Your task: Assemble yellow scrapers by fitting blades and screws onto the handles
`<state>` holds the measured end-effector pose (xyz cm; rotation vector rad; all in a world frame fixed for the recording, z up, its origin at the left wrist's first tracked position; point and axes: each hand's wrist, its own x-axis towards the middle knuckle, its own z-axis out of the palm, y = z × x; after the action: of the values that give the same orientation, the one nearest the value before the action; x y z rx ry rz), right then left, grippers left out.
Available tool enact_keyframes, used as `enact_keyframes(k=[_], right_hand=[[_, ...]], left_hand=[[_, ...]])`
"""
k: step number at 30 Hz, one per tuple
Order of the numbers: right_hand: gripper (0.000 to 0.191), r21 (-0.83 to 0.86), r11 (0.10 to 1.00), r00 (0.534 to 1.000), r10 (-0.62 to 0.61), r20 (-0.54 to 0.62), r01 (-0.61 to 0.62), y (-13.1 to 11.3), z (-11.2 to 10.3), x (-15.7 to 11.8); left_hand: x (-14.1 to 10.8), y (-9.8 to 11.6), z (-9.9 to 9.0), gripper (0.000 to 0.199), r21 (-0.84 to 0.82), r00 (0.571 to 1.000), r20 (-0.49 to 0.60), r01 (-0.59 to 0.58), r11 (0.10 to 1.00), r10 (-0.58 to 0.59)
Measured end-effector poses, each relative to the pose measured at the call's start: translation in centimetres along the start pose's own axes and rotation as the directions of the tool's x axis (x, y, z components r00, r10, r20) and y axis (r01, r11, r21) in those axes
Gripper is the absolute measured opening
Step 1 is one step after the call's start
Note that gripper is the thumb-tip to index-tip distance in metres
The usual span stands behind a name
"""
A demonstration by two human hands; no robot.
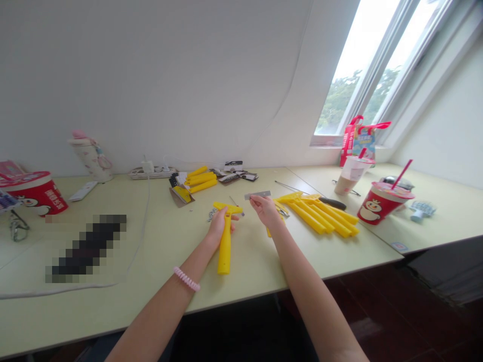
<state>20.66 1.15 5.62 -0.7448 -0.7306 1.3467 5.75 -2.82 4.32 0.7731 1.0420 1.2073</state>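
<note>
A yellow scraper handle (224, 246) with a wide flat head is in my left hand (219, 224), whose fingers close around its neck. My right hand (265, 208) pinches a thin grey metal blade (258, 194) a little to the right of the scraper head, not touching it. Small metal pieces (212, 213) lie behind my left hand. Partly hidden by my right hand and wrist is another yellow piece (269, 232). Several yellow handles (313, 216) lie side by side to the right, with a dark-handled screwdriver (332, 203) behind them.
Packaged yellow scrapers (199, 181) and dark card sleeves (234, 176) lie near the wall, beside a power strip (153, 174). Red-lidded drink cups (383, 203) stand at right; a large red cup (43, 196) and a bottle (90, 158) stand at left. The table's front edge (241, 303) is close.
</note>
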Motion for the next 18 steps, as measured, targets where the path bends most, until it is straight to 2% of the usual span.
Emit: enact_keyframes(k=[4, 18], right_hand=[[0.020, 0.014, 1.000, 0.999, -0.023, 0.023, 0.023, 0.02, 0.27, -0.26], [0.020, -0.076, 0.997, 0.999, -0.029, -0.027, 0.027, -0.04, 0.26, -0.33]], left_hand=[[0.00, -0.03, 0.01, 0.021, -0.007, 1.000, 0.000, 0.007, 1.000, -0.007], [-0.06, -0.01, 0.07, 0.021, 0.017, 1.000, 0.004, -0.017, 1.000, 0.017]])
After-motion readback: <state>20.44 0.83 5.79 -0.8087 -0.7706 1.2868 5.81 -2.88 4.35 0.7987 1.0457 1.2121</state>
